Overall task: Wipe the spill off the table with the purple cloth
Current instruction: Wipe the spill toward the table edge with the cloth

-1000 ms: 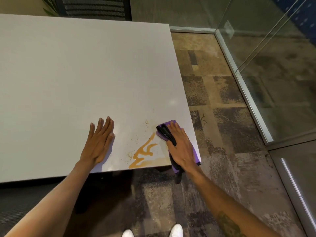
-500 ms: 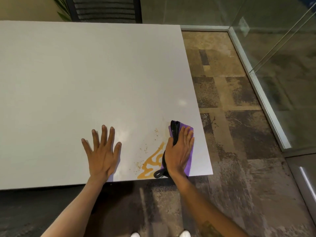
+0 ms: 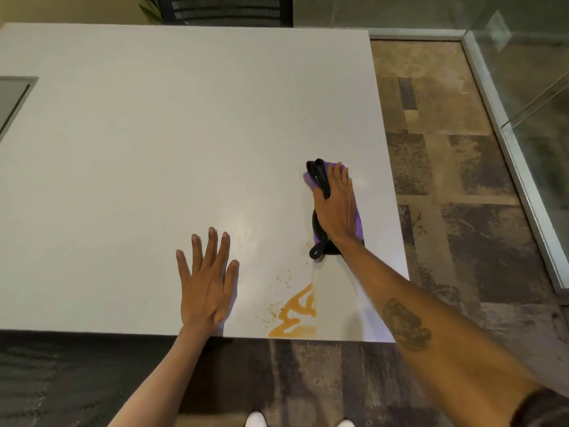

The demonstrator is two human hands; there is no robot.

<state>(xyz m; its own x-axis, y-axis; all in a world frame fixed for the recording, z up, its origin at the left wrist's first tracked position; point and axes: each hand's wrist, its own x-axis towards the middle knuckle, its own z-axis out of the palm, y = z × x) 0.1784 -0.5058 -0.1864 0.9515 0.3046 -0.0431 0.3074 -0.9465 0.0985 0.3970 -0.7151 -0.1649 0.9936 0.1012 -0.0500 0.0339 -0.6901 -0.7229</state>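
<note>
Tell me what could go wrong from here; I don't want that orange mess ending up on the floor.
The orange spill already reaches the near edge of the white table, so a stroke toward the body could push it over. The purple cloth under the right hand sits beyond the spill, so the scattered specks may get missed.

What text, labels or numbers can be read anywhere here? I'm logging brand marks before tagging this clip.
None can be read.
The purple cloth under the right hand shows no label.
The mark on the right forearm is too blurred to make out.
The table and the orange spill bear no writing.
</note>
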